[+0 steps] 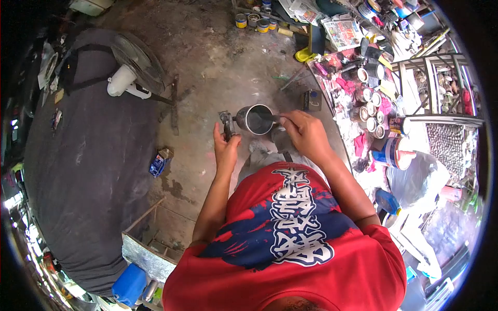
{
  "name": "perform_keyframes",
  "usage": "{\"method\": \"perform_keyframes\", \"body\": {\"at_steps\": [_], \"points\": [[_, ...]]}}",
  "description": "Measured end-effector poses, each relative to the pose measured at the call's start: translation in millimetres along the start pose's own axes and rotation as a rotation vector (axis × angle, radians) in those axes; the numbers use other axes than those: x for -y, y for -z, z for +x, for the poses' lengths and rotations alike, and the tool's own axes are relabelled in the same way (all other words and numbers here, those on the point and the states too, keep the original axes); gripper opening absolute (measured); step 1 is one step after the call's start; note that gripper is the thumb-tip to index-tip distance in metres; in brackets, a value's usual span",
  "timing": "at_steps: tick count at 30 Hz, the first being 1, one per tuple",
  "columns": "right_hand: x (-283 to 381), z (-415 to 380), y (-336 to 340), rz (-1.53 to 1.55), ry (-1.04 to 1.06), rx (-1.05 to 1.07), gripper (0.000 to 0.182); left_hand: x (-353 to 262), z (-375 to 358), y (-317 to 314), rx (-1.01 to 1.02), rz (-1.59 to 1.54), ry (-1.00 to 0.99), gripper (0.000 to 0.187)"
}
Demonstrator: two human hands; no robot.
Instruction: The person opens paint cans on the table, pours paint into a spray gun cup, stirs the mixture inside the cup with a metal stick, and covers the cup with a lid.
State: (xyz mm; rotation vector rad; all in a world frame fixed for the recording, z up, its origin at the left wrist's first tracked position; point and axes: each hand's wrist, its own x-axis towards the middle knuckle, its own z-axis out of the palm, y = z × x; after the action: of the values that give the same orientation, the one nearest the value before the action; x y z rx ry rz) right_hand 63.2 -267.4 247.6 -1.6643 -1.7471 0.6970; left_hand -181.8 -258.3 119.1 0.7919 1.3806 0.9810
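Observation:
My left hand (226,152) is closed round the handle of a dark metal spray gun (226,122), thumb up along one side. A round metal cup (245,120) joins the gun on its right, its open mouth and bright rim facing up. Dark grey shows inside the cup. My right hand (305,130) comes in from the right, thumb and fingers pinched on a dark, flat stick (276,118) that reaches over the cup's rim. Both hands are in front of my red shirt, above the concrete floor (207,78).
To the right, a table (332,70) is crowded with paint cans and rags. A dark box (311,100) stands beside it. A white fan (123,80) stands at the left by a dark covered bulk (88,155). A blue box (158,164) lies on the floor.

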Motion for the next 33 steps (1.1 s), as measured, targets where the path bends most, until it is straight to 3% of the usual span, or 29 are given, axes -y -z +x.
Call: {"method": "perform_keyframes", "body": {"at_steps": [6,9,12,18,22,33], "points": [[-9.1,34.4,5.6,0.123,-0.033,-0.059,0.017,-16.3,29.8,-14.7,-0.02,0.007,0.017,0.095],[-27.2,58.8,3.5,0.092,0.025,0.021,0.017,-24.5,55.5,-20.6,-0.017,0.024,0.011,0.092],[-33.4,88.9,10.6,0.193,-0.09,-0.046,0.017,-33.9,85.8,-34.6,-0.007,0.028,0.019,0.093],[-68.9,152.3,34.0,0.134,-0.009,-0.002,0.017,-65.0,149.8,-76.7,0.026,0.115,0.037,0.093],[-86.3,188.4,56.5,0.108,-0.062,-0.094,0.017,-80.2,185.6,-111.4,0.051,0.108,0.038,0.093],[-128.4,241.1,112.5,0.047,-0.127,-0.169,0.017,-119.5,271.0,-196.0,0.257,0.177,0.01,0.094]]}}
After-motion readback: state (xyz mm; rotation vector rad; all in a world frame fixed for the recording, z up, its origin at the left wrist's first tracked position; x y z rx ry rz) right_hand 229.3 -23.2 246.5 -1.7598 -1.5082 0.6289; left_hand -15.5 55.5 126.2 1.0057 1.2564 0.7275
